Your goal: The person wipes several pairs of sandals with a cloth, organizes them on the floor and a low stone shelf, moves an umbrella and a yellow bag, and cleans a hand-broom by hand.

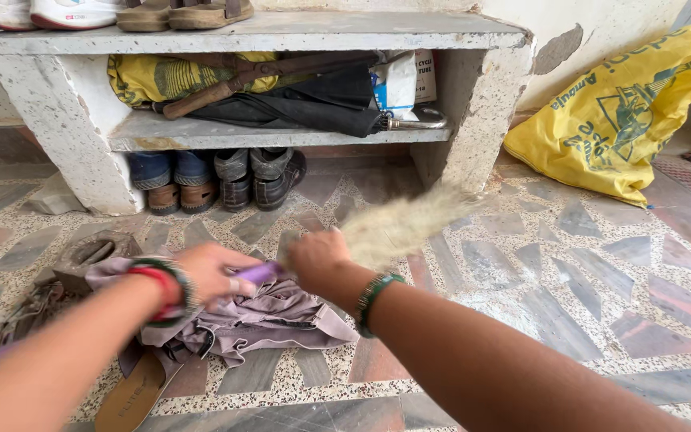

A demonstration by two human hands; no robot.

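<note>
Both hands grip a broom: left hand (209, 272) clenched on the purple handle (256, 274), right hand (317, 260) clamped ahead for leverage, the blurred straw head (397, 226) out at 1 o'clock. The stone shelf (265, 36) sits at 12, the yellow sack (625, 112) at 2, grey cloth (273, 320) under the hands.

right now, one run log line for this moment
left hand: grips purple broom handle | right hand: grips handle nearer brush | broom head: blurred above floor | grey cloth: under hands
</note>
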